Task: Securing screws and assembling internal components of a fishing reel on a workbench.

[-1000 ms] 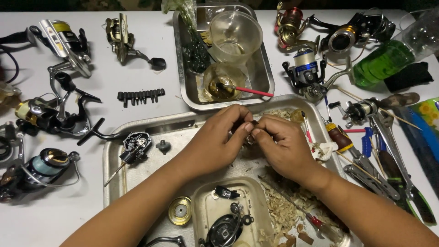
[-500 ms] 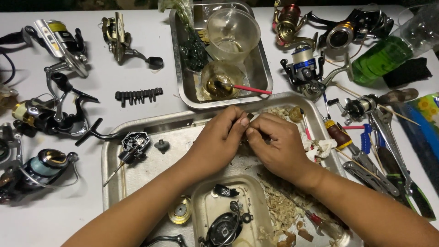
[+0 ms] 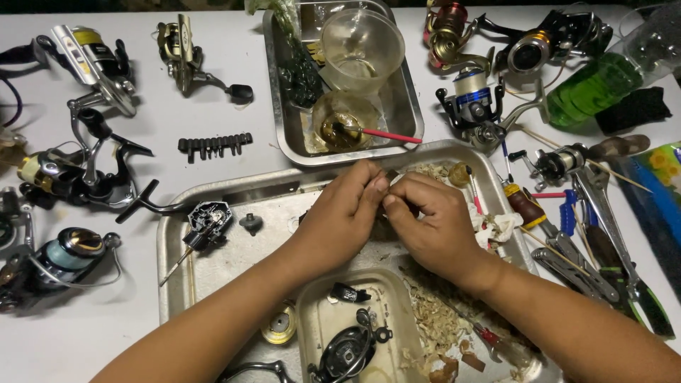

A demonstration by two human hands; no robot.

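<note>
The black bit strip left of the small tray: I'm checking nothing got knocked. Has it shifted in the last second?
No. The black bit strip lies in the same spot beside the small steel tray.

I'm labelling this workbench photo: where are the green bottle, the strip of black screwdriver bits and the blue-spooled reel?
green bottle (image 3: 592,89), head view, on its green-filled body.
strip of black screwdriver bits (image 3: 215,146), head view, mid-row.
blue-spooled reel (image 3: 472,92), head view, on the spool.
</note>
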